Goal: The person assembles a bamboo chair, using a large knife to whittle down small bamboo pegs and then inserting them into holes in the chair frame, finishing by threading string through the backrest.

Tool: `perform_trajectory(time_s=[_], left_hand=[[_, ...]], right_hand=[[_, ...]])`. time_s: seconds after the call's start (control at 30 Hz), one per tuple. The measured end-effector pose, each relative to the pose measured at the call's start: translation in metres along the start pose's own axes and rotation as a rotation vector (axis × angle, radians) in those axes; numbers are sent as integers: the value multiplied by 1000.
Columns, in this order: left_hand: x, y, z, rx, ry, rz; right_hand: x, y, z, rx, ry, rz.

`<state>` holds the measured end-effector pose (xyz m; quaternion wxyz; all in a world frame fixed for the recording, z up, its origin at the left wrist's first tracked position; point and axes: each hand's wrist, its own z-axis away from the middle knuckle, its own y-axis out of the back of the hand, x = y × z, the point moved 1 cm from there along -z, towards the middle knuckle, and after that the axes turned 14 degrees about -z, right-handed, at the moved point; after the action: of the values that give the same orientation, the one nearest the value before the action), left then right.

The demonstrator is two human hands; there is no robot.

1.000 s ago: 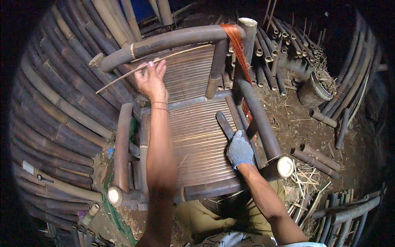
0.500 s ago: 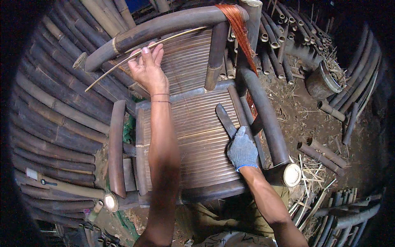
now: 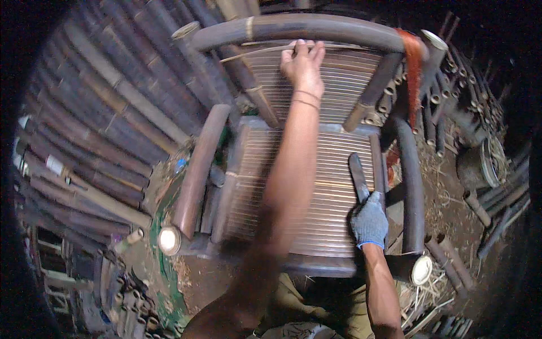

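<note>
A bamboo armchair with a slatted seat [image 3: 333,164] and a slatted backrest [image 3: 344,79] stands in front of me. My left hand [image 3: 305,70] is bare and reaches to the top of the backrest. Its fingers are closed on a thin bamboo strip [image 3: 248,54], which lies along the underside of the curved top rail [image 3: 322,29]. Low over the right part of the seat, my right hand [image 3: 370,223], in a grey-blue knitted glove, grips a knife. The dark, broad knife blade [image 3: 357,171] points away from me; its handle is hidden in the glove.
A bundle of orange-red strands [image 3: 414,73] hangs over the top rail's right end. Dark bamboo poles [image 3: 107,85] lie along the left. To the right are cut bamboo tubes [image 3: 435,101], a bucket [image 3: 477,166] with shavings, and pale scraps [image 3: 423,294] on the ground.
My view has shifted, so the chair sits further right in it. The left hand has brought the strip up against the top rail, more level than before. The right hand still grips the knife.
</note>
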<state>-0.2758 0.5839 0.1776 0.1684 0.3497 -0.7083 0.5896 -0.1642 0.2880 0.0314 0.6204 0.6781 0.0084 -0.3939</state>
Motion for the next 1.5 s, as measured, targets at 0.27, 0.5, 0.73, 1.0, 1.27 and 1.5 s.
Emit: perform_trajectory(time_s=[0.27, 0.5, 0.73, 1.0, 1.27, 1.5], left_hand=[[15, 20, -4, 41, -7, 76], [9, 15, -2, 25, -9, 222], [15, 8, 0, 15, 78, 184], [16, 28, -8, -121, 258, 71], [15, 42, -24, -185, 356, 65], [25, 38, -26, -210, 339, -8]], right_hand=[[6, -10, -1, 43, 26, 30], [5, -10, 0, 35, 43, 74], [10, -13, -4, 60, 68, 58], [10, -12, -4, 57, 103, 103], [8, -14, -5, 61, 81, 113], [6, -10, -1, 48, 82, 117]])
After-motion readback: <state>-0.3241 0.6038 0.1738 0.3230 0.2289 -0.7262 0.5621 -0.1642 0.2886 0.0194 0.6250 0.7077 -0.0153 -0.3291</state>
